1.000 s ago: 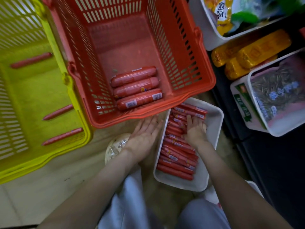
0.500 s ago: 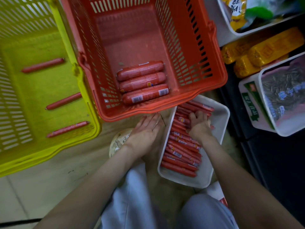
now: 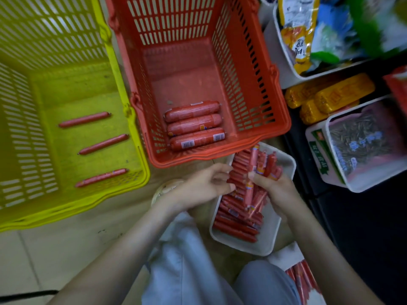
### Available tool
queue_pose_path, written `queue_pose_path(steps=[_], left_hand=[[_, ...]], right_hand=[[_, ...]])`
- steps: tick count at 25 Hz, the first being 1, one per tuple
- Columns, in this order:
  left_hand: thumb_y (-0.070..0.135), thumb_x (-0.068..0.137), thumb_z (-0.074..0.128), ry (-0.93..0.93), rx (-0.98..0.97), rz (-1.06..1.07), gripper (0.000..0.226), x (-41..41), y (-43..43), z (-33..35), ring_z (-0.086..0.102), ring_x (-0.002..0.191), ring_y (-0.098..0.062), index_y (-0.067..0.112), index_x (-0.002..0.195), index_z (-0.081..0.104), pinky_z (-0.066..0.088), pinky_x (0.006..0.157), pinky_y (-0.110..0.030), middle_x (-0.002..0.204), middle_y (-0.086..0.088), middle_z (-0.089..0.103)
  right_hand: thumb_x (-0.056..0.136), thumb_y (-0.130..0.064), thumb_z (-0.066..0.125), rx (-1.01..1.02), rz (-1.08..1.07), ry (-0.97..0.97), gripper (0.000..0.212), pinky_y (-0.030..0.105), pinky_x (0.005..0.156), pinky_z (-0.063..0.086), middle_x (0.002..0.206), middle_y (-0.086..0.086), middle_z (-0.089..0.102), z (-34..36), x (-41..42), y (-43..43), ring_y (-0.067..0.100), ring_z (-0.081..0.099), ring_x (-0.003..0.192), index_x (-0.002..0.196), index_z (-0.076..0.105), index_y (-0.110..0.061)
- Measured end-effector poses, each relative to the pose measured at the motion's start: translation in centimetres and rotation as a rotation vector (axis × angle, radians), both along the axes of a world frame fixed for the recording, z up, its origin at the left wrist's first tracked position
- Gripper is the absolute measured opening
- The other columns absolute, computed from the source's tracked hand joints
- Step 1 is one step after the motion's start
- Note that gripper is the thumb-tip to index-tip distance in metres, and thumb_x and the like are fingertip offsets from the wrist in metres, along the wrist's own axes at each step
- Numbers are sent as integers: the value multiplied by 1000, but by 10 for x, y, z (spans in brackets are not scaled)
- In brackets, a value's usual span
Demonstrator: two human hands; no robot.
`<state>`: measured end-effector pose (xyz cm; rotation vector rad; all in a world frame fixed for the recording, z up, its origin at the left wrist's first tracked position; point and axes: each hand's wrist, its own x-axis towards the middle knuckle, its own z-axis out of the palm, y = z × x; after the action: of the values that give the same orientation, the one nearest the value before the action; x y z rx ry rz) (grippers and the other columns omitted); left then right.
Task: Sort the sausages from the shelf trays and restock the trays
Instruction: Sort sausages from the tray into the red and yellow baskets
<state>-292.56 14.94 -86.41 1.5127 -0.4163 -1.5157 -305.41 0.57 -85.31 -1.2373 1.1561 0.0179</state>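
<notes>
Two bare hands meet over a white rectangular plastic tray (image 3: pixel 267 247) set on a shop floor. The right hand (image 3: pixel 274 191) is clenched round a bundle of thin red wrapped sausages (image 3: pixel 261 168), held on end above the tray's far half. The left hand (image 3: pixel 203 187) hovers half-curled at the tray's left rim, fingertips and thumb just beside the bundle; whether it has hold of any sausage cannot be told. More thin red sausages (image 3: pixel 234 228) lie stacked crosswise in the tray's near half.

An orange-red slatted plastic basket (image 3: pixel 244 73) overlaps the tray's far end, with three thick red labelled sausages (image 3: pixel 193 125) lying side by side against its near wall. Left of it, a yellow slatted plastic basket (image 3: pixel 142 166) holds three slim red sausages (image 3: pixel 103 144), well apart from one another.

On the dark shelf to the right sit yellow wrapped packets (image 3: pixel 330 96) and a white plastic tub of printed packets (image 3: pixel 361 183). Knees in pale blue trousers (image 3: pixel 182 260) show above the tan tiled floor (image 3: pixel 66 249).
</notes>
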Motion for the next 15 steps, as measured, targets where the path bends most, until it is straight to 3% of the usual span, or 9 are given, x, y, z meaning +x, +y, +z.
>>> queue_pose_path(steps=[2,4,6,8,11,15], left_hand=[[14,84,70,221,-76,55,44,12,-2,23,61,95,-5,15,124,52,49,85,-19,110,-4,64],[28,77,71,273,-128,5,46,21,0,42,60,83,-15,21,120,56,48,74,-30,97,-9,65],[27,82,65,248,-167,-21,38,30,7,56,55,72,-16,17,119,58,42,65,-29,84,-8,59],[16,92,58,274,-192,6,33,43,18,66,57,79,-18,3,123,55,49,71,-27,93,-12,59],[6,96,51,268,-189,-23,32,68,37,76,57,89,-22,-6,126,49,51,84,-34,96,-14,59],[1,97,47,209,-123,-21,34,76,53,95,58,73,-13,-7,130,47,53,64,-21,87,-8,57]], right_hand=[[81,-6,59,255,-101,-215,35,40,68,56,99,25,64,43,15,16,30,68,81,114,55,8],[81,-4,54,370,-129,-283,36,41,61,57,98,27,63,68,28,31,33,69,79,114,53,10],[81,-6,57,366,-136,-262,36,50,70,58,105,29,64,78,40,41,36,68,89,114,55,8],[82,-8,58,359,-110,-268,41,57,85,52,116,32,60,84,56,49,42,62,103,119,54,9],[81,-6,58,405,-18,-284,32,51,83,54,107,29,64,93,81,61,40,64,98,109,62,7],[80,-8,59,417,-10,-218,28,59,92,47,103,28,64,95,89,83,43,63,98,105,63,6]])
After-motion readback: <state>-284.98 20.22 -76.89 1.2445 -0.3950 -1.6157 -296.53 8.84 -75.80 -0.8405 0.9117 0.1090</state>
